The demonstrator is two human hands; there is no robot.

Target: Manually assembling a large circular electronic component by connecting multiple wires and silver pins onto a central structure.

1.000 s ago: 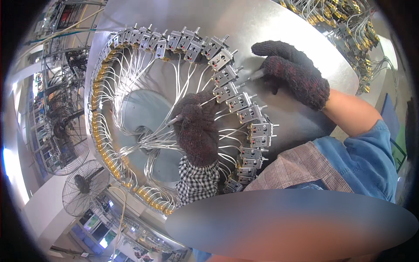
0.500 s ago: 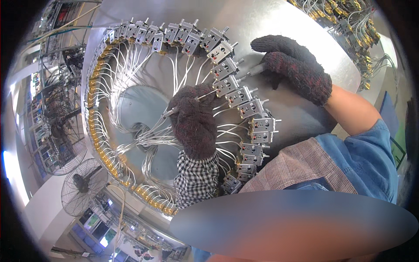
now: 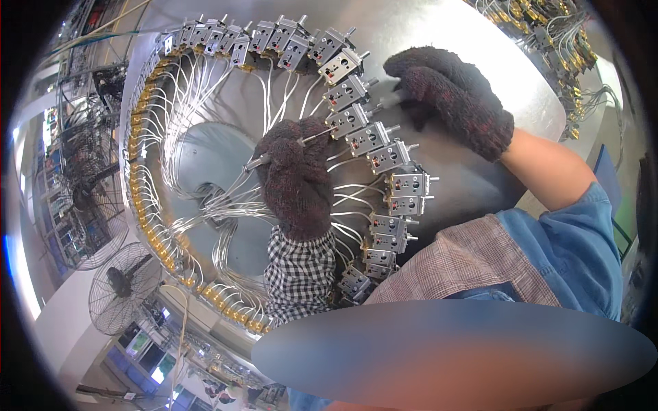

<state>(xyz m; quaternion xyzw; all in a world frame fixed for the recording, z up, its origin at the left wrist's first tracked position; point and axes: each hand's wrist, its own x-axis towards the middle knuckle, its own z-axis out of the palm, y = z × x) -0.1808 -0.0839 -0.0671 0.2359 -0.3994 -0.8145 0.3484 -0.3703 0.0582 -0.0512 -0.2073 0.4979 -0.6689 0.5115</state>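
Observation:
My left hand [image 3: 298,185], in a dark knitted glove, is closed around a slim metal screwdriver [image 3: 256,163]. The screwdriver's thin tip points at the near side of a small silver metal box [image 3: 348,121] in a curved row. On that box's outer side, my right hand [image 3: 456,99], gloved the same way, has its fingers curled by the shaft. A blurred grey cylindrical piece [image 3: 391,100] shows between the fingers and the shaft; its kind cannot be made out. White wires [image 3: 240,202] run from the boxes to a hole in the plate's middle.
The boxes and brass-coloured fittings [image 3: 140,185] ring a round metal plate [image 3: 236,147]. More wired parts [image 3: 558,48] hang at the far right. Standing fans [image 3: 122,281] and racks [image 3: 79,137] are on the left. A brown checked apron [image 3: 445,264] borders the near boxes.
The row of boxes and both hands appear shifted slightly up and left in the picture. The screwdriver stays in my left hand, its tip still by the same box.

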